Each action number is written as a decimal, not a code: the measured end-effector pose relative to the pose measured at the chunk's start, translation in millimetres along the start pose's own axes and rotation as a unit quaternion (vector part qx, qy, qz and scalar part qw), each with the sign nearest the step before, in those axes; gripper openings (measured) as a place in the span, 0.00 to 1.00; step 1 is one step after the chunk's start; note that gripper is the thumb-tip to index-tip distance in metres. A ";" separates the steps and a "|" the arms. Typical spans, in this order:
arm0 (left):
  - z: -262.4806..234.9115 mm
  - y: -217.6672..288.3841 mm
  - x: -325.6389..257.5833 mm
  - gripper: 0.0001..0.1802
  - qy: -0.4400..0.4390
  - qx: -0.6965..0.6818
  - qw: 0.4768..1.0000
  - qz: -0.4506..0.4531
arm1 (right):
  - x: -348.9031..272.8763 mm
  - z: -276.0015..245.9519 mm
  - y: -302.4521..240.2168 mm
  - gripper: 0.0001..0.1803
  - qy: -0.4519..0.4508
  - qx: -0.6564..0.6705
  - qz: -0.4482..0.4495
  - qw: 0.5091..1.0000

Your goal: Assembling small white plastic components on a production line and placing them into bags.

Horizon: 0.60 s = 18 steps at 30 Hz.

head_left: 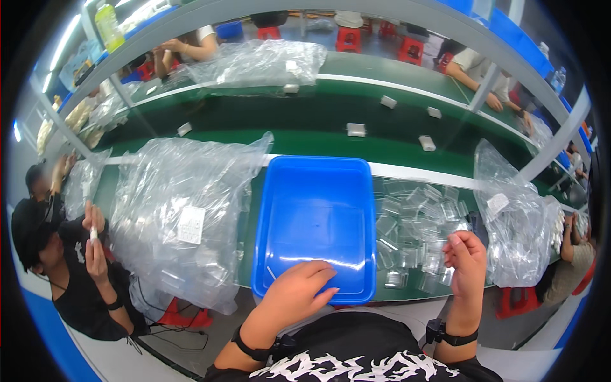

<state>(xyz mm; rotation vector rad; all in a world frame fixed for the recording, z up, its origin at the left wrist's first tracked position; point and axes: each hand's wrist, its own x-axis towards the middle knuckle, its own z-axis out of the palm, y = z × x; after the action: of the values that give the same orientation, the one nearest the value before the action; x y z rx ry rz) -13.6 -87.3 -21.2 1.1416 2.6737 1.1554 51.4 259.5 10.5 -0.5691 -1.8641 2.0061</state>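
Note:
A blue plastic tray stands in front of me on the green work surface. My left hand lies over its near edge, fingers stretched to the right and thumb apart, with nothing seen in it. A thin white strip shows beside that hand, at the tray's near left. To the right of the tray is a loose heap of small clear plastic cases. My right hand is at the heap's right side, its fingers curled together; whatever they hold, if anything, cannot be made out.
Large clear bags with labels flank the workplace. Beyond the tray runs a green conveyor belt carrying several small white pieces. A grey shelf frame arches overhead. Co-workers sit left, right and across; one at left holds a small white item.

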 end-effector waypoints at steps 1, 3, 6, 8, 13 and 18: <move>2.4 -1.6 -0.5 0.19 0.004 0.009 1.000 -0.010 | 1.6 -1.7 5.3 0.08 0.016 -0.043 -0.037 0.998; 6.9 -5.0 -0.2 0.19 -0.050 0.028 0.998 -0.008 | 1.2 -4.6 9.2 0.08 0.030 -0.110 -0.077 0.990; 8.4 -3.5 1.6 0.18 -0.058 0.029 0.998 -0.014 | 3.3 -7.9 18.7 0.05 0.038 -0.163 -0.152 0.974; 6.0 0.5 -2.8 0.16 -0.043 0.031 0.998 -0.020 | 2.3 -5.2 8.9 0.03 -0.012 -0.376 -0.330 0.866; -7.9 4.0 -2.5 0.14 0.056 0.038 0.998 0.015 | -1.0 -8.7 6.4 0.08 -0.128 -0.463 -0.417 0.771; -23.8 6.8 -7.6 0.11 0.140 -0.012 0.988 0.066 | 6.2 -35.4 24.3 0.14 -0.106 -0.454 -0.442 0.767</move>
<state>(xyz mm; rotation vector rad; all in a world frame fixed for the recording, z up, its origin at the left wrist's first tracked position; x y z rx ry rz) -10.5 -103.8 -1.5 1.2559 2.8104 1.4669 64.7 291.1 -16.2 0.3573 -2.4911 0.5068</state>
